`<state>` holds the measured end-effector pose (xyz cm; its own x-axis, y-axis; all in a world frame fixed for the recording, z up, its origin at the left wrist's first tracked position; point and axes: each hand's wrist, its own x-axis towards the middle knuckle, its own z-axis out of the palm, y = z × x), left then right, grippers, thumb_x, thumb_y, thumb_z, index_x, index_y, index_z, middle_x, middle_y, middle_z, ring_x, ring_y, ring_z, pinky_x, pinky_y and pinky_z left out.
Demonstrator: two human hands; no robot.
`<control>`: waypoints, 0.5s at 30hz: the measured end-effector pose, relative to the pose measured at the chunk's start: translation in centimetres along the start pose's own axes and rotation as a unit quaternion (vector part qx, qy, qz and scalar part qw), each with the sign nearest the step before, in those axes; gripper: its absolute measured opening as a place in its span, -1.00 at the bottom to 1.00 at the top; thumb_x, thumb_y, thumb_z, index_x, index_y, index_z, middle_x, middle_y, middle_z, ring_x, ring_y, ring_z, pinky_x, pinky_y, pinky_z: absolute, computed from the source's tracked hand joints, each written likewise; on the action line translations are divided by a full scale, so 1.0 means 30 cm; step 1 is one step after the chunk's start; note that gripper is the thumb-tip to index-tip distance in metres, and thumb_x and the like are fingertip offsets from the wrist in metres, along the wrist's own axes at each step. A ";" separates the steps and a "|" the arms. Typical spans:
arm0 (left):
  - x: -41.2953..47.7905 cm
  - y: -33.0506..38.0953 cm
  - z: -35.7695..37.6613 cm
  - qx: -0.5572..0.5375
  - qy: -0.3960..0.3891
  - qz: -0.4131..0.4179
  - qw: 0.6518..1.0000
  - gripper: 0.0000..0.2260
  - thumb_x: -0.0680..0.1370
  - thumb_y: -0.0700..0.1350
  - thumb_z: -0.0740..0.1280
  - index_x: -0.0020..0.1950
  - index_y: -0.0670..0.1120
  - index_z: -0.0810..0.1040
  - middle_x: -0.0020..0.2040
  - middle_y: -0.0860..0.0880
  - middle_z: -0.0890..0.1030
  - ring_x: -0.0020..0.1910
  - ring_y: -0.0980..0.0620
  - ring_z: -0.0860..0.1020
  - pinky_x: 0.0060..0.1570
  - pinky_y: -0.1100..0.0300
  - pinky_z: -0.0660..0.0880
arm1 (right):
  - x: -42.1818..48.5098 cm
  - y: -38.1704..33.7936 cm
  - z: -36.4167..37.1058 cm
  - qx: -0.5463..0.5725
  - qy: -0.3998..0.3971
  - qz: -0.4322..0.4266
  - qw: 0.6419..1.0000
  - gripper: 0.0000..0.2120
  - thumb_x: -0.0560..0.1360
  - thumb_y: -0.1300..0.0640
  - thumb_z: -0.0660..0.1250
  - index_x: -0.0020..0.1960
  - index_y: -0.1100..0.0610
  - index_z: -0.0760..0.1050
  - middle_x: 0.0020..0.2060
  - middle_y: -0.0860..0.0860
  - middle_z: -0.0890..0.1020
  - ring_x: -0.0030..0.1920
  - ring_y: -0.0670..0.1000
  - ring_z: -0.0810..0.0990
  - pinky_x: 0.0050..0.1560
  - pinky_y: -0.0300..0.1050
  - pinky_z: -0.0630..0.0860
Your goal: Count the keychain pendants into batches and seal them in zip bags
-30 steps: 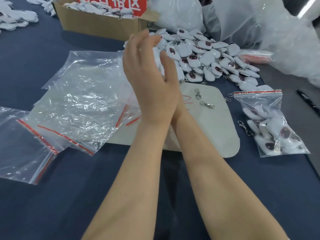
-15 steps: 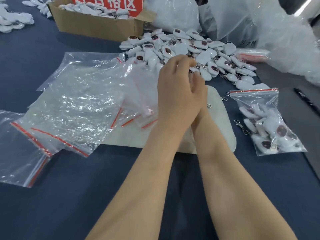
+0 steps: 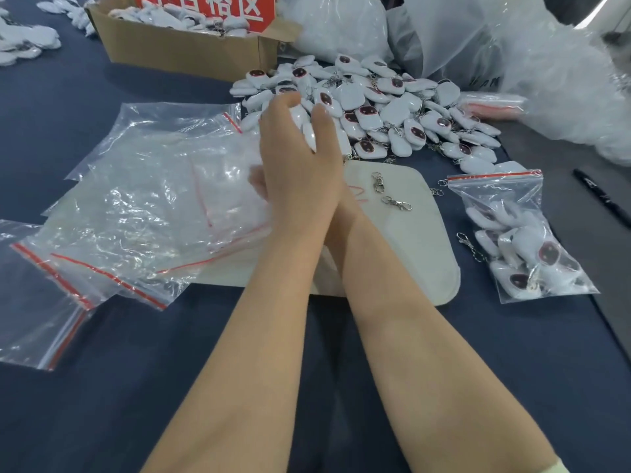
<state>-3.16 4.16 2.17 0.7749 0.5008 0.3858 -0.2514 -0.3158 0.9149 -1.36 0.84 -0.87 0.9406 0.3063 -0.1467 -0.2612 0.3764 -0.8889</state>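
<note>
Forearms close together over dark blue table (image 3: 102, 387), wrists meeting above cream mat (image 3: 409, 240). Left hand (image 3: 297, 165) on top, back to camera, fingers and thumb curled round small clutch of held pendants (image 3: 305, 126) at near edge of pendant pile (image 3: 392, 110). Right hand (image 3: 256, 181) mostly hidden under left, only blurred fingers showing on left side, against empty zip bags (image 3: 136, 206). Grip and opening: cannot tell.

Empty zip bags clear with red seal strips, fanned out left of hands, partly over mat; one more lone bag (image 3: 34, 302) lying apart at near left. Two loose metal clasps (image 3: 377, 181) on bare mat just right of wrists, red scribble beside them.

Filled zip bag (image 3: 522, 240) flat on table right of mat, red strip at far end, white pendants with dark red faces inside. Loose clasp chain just beside its left edge. Black marker pen (image 3: 601, 196) further right.

Pendant pile beyond mat: white pebble shapes, some face up showing dark red oval, chains tangled between.

Far left: open cardboard box (image 3: 177, 49) with more white pendants inside, red sign (image 3: 211, 8) with white characters at its back. Scattered pendants (image 3: 24, 46) at far-left corner. Large translucent plastic bags (image 3: 341, 25) heaped behind pile, far right.
</note>
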 end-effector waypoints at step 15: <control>-0.059 -0.138 0.086 0.170 -0.188 -0.027 0.967 -0.80 0.56 -0.05 0.29 0.10 -0.13 0.52 0.06 -0.09 0.53 0.06 -0.08 0.51 0.08 0.08 0.44 | 0.021 -0.056 -0.181 0.031 0.188 0.004 0.982 -0.50 0.66 -0.09 0.03 0.12 0.31 0.52 -0.14 0.18 0.61 -0.25 0.04 0.63 -0.38 -0.25 0.57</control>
<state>-2.01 2.50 -2.61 0.9540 0.2151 0.2090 -0.0488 -0.5761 0.8159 0.83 -4.33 -1.83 0.9489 -0.0302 -0.3141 -0.2711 0.4316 -0.8603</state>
